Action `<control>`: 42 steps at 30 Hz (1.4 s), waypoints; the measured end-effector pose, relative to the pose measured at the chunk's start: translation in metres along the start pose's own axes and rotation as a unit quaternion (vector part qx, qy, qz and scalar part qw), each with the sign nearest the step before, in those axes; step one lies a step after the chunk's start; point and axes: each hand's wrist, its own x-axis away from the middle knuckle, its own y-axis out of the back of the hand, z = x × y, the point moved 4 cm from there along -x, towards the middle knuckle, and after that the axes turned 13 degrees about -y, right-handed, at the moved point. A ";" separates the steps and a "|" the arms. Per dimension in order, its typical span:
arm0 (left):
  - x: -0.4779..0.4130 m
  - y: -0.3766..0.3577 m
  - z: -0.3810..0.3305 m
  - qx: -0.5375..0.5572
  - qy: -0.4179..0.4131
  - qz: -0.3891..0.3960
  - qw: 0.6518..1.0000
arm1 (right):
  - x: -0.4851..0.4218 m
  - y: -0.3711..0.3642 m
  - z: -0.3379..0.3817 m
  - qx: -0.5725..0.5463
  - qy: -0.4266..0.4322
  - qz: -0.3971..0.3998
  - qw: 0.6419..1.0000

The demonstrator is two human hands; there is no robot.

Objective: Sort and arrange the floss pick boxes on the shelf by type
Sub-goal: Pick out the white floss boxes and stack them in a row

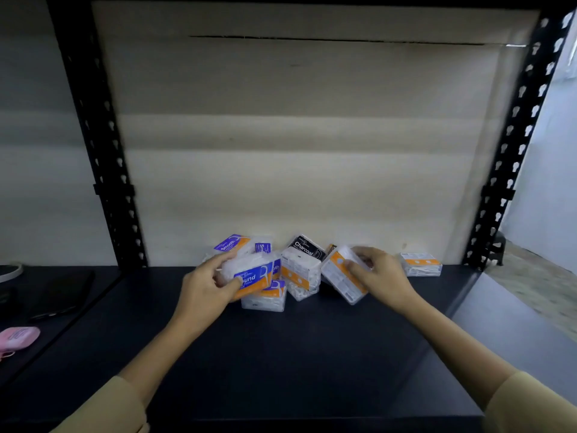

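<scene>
Several clear floss pick boxes lie heaped at the back of the dark shelf [281, 354]. My left hand [207, 284] grips a blue-and-orange "Round" box [253, 275] above another box [263, 300]. My right hand [379, 276] holds a tilted box showing its white-and-orange back label [338, 273]. Between the two hands stands a white-and-orange box [301, 275], with a black "Charcoal" box [307, 248] behind it. Blue "Smooth" boxes [234, 245] lean against the back panel. One box [421, 264] lies apart at the right.
Black perforated uprights [103, 151] [512, 145] frame the shelf, and a beige panel [296, 135] closes its back. To the left, a lower surface carries a dark phone [62, 295] and a pink case [18, 337]. The shelf's front half is bare dark board.
</scene>
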 end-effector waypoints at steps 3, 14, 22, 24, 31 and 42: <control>0.019 -0.001 0.010 0.036 0.011 0.041 0.998 | 0.014 -0.011 -0.006 0.051 0.025 0.065 0.996; 0.040 -0.010 0.027 0.076 0.044 0.129 0.988 | 0.033 -0.051 0.004 0.238 0.122 0.114 0.957; 0.040 -0.010 0.037 0.067 0.064 0.168 0.982 | 0.063 -0.051 0.005 0.265 0.155 0.119 0.944; 0.040 -0.011 0.038 0.069 0.065 0.170 0.981 | 0.072 -0.054 -0.001 0.281 0.168 0.124 0.937; 0.038 -0.014 0.041 0.062 0.060 0.178 0.980 | 0.066 -0.046 -0.015 0.179 0.111 0.164 0.964; 0.025 -0.024 0.030 -0.026 -0.006 0.230 0.973 | 0.040 -0.034 -0.027 0.175 -0.034 0.315 0.932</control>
